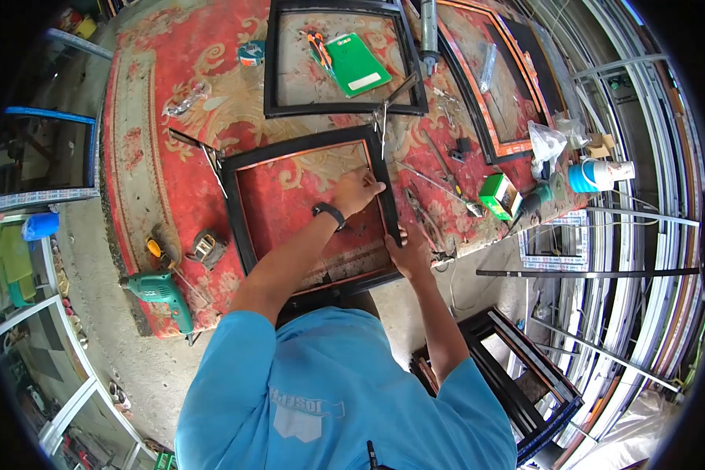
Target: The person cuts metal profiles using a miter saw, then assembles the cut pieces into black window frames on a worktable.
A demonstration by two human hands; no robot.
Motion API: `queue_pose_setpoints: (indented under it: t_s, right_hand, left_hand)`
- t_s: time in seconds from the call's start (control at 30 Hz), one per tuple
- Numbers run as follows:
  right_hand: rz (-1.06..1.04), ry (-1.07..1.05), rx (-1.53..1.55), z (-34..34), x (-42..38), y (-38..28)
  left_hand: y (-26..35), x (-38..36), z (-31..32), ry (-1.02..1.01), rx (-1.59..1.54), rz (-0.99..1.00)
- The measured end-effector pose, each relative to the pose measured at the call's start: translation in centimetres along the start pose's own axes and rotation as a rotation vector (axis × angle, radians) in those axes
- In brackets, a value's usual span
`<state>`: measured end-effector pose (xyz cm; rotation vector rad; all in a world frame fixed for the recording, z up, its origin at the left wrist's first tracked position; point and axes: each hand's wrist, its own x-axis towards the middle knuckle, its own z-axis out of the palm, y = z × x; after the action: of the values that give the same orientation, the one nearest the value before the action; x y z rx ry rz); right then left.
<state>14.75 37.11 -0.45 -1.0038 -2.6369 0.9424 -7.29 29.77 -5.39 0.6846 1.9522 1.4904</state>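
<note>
A black window frame (305, 142) lies on the carpeted table in front of me, its near edge against my body. Metal hinge arms (213, 171) stick out from its far corners. My left hand (358, 192), a dark band on its wrist, reaches across the opening to the right bar. Its fingers are curled in and the thumb touches the bar; whatever is pinched there is hidden. Lower on that same bar, my right hand (410, 251) grips from the outer side, thumb and fingers around it.
Beyond are another black frame (270, 59) with a green notebook (360, 64) and an orange-handled tool (319, 51). A green drill (160, 296) and tape measure (207, 249) lie left. Screwdriver (445, 166), green box (500, 196) and blue-white container (595, 176) sit right, beside stacked metal profiles (642, 258).
</note>
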Motion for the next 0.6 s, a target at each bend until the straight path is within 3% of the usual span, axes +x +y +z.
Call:
queue_pose_setpoints:
  t_s: [0.03,0.13,0.27,0.37,0.47,0.5,0.6]
  right_hand:
    - [0.016,-0.009,0.014,-0.3,0.1,-0.2]
    - [0.050,-0.002,0.058,-0.9,-0.5,-1.4]
    - [0.116,0.034,0.134,-1.3,-1.9,-2.1]
    - [0.077,0.043,0.122,-1.6,-1.7,-1.7]
    - [0.011,0.062,0.182,-2.3,-0.8,-1.1]
    - [0.119,-0.006,0.168,-3.6,-0.3,-1.9]
    - [0.063,0.048,0.296,-5.2,2.1,-0.9]
  left_hand:
    - [-0.1,0.7,-1.1,0.050,0.064,0.136]
    - [0.6,3.7,-5.3,0.240,-0.055,0.060]
    - [0.0,12.5,-9.4,0.421,0.059,0.109]
    - [1.7,18.2,-9.6,0.471,0.210,-0.015]
    - [2.2,23.9,-8.4,0.653,0.360,0.007]
    - [3.1,25.2,-9.2,0.548,0.324,-0.098]
    - [4.7,28.9,-10.1,0.681,0.478,-0.229]
